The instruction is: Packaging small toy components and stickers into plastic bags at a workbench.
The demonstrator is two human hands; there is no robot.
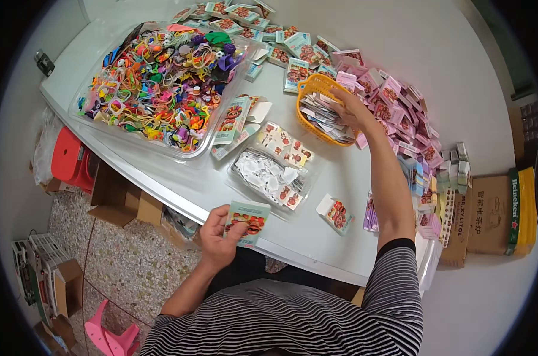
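My left hand (218, 238) is closed around a small pale green box (248, 222) with red cartoon figures, held at the table's front edge with the thumb across its face. My right hand (353, 111) reaches into a yellow plastic basket (304, 115) of small flat packets (321, 117); its visible fingers stretch apart over them, fingertips partly hidden. Between the hands sits a clear plastic tray (307, 193) of white and patterned sticker-like pieces (269, 178). A green box with a raised flap (338, 215) lies to its right.
A large clear bin (206, 145) of colourful small trinkets fills the table's left. Green boxes (298, 44) lie heaped at the back, and pink boxes (393, 101) at the right. Cartons (489, 207) stand at the far right. Below left are a red stool (67, 155) and open cardboard boxes (117, 193).
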